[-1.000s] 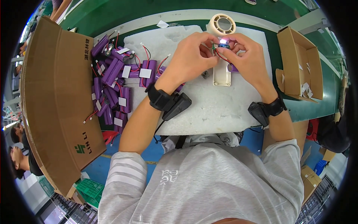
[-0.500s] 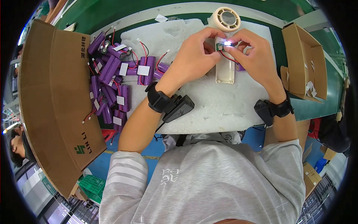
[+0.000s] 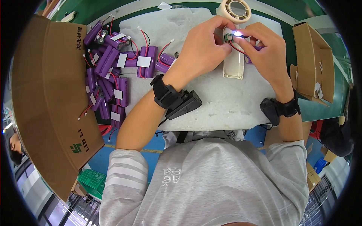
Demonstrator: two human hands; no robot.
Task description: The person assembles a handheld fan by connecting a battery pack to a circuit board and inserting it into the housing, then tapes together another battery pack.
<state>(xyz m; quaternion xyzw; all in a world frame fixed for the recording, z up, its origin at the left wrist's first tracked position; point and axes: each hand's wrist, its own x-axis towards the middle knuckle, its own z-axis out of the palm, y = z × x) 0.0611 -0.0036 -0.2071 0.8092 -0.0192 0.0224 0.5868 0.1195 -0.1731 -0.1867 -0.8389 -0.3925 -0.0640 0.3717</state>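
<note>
My left hand (image 3: 201, 47) and my right hand (image 3: 264, 47) meet over a cream handheld fan body (image 3: 234, 56) lying on the white foam pad (image 3: 226, 101). Between the fingertips of both hands sits a small green circuit board (image 3: 229, 37) with a lit white light and red and black wires. My right hand also covers part of a purple battery cell (image 3: 249, 58). The fan's round head (image 3: 236, 9) lies just beyond my hands.
A pile of purple battery packs (image 3: 109, 71) with red and black leads lies left of the pad. A large brown cardboard box (image 3: 45, 98) stands at the far left, a smaller open box (image 3: 315, 64) at the right. Each wrist carries a black band.
Both hands stay together on the small board over the fan body, shifting only slightly. The light on the board shines in all frames.
</note>
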